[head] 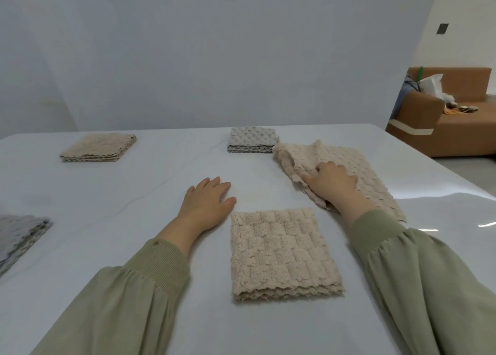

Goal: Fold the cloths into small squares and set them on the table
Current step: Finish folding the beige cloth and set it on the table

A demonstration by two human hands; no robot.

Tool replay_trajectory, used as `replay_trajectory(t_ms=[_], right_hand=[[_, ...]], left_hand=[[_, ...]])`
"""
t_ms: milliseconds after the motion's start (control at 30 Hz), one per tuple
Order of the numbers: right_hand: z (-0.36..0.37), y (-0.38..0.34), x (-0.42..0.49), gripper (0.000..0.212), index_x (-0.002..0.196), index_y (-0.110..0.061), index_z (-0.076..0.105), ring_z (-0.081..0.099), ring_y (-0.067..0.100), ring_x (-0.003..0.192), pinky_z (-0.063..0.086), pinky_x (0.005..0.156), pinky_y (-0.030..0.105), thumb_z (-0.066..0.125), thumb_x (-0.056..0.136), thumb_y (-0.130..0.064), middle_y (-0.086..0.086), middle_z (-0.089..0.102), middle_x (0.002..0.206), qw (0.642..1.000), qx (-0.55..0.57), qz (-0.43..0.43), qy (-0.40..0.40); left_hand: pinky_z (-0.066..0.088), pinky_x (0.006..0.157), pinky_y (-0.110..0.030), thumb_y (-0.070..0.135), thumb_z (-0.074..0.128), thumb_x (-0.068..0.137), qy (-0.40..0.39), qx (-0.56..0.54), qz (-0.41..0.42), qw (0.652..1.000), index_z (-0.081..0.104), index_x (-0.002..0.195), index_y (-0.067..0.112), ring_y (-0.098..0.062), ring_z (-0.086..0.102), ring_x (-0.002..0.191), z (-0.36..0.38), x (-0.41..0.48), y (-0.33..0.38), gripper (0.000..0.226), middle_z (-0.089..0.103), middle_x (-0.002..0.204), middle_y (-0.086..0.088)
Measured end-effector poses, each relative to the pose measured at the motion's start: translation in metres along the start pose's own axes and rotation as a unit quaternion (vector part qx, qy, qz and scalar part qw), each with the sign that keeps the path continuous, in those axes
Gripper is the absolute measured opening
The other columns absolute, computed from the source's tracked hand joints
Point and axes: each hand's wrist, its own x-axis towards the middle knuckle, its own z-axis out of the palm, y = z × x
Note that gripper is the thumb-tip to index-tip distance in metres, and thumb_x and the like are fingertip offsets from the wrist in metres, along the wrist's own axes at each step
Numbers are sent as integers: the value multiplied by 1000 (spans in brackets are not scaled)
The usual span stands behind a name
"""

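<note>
Cloth [362, 161], beige and rumpled, sits gripped in right hand [332, 184]; left hand [208, 203] lies flat on table [107, 193].

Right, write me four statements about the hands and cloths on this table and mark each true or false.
1. The left hand lies flat on the white table, holding nothing. True.
2. The right hand grips the folded grey dimpled cloth. False: it grips the loose beige waffle-textured cloth.
3. The folded beige fleecy square lies between the two forearms. True.
4. The far-left folded beige cloth is stacked on the grey one. False: it lies by itself on the table, well to the left of it.
</note>
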Motion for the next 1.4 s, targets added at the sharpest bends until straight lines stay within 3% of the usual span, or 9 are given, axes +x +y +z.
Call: replay_trajectory(t_ms=[167, 367, 567, 667, 800, 1000, 1100, 1267, 1400], right_hand=[[-5, -4, -11, 35, 63, -17, 44, 52, 28, 80, 44, 79, 40, 48, 93, -34, 1, 49, 67, 997, 51, -43, 50], [-20, -27, -20, 15, 75, -11, 40, 42, 24, 59, 24, 48, 31, 44, 88, -5, 3, 46, 65, 979, 20, -120, 162], [-58, -101, -42, 7, 80, -9, 45, 45, 28, 68, 30, 55, 34, 47, 86, -7, 5, 49, 74, 950, 96, -219, 201], [-70, -140, -56, 4, 85, -9, 49, 47, 27, 72, 35, 60, 36, 46, 86, -8, 4, 52, 78, 933, 116, -263, 216], [-74, -187, -73, 8, 88, -8, 53, 51, 27, 77, 43, 64, 40, 46, 89, -12, 5, 57, 83, 894, 159, -339, 245], [-37, -219, -99, 49, 139, -13, 33, 46, 30, 120, 41, 97, 42, 39, 98, -39, 11, 49, 133, 912, 9, -404, -67], [-15, -217, -100, 56, 145, -15, 25, 39, 28, 129, 33, 106, 41, 36, 98, -44, 8, 39, 145, 895, -4, -416, -162], [20, -214, -93, 62, 149, -20, 15, 15, 29, 143, 18, 115, 46, 33, 97, -49, 5, 16, 157, 884, -98, -415, -190], [18, -217, -92, 60, 147, -20, 26, 25, 27, 140, 22, 114, 42, 38, 96, -50, 4, 29, 152, 882, -86, -418, -198]], left_hand=[[9, 117, -42, 44, 35, 97, 7, -5, -2, 1000, 29, 147, 25, -19, 10, 145, 1, -1, 0, 53, 17, 157, 1], [24, 107, -26, 22, 46, 95, 87, -125, 8, 988, 55, 128, 17, -16, 37, 133, -5, -11, 2, 34, 46, 143, 2], [37, 101, -25, 9, 46, 92, 185, -337, -65, 921, 63, 113, 21, -17, 51, 119, -15, -29, -10, 30, 56, 128, 4], [43, 100, -34, 8, 47, 90, 204, -367, -83, 904, 63, 113, 23, -25, 57, 111, -21, -40, -29, 32, 60, 123, 5], [42, 99, -28, 4, 47, 90, 263, -380, -110, 880, 62, 118, 19, -12, 55, 112, -33, -57, -68, 34, 61, 121, 5], [34, 86, -25, 9, 35, 96, 404, -419, -217, 784, 41, 136, 20, -10, 45, 107, -62, -90, -120, 43, 48, 128, 3], [33, 98, -28, 16, 34, 99, 379, -353, -188, 835, 41, 137, 22, -12, 41, 122, -61, -96, -134, 40, 45, 136, 4], [18, 113, -31, 33, 35, 100, 160, -126, -63, 977, 32, 145, 19, -19, 25, 139, -47, -87, -123, 47, 33, 151, -1], [7, 117, -43, 51, 29, 97, 8, 17, -65, 998, 10, 151, 28, -20, 7, 146, -37, -81, -118, 62, 11, 159, 2]])
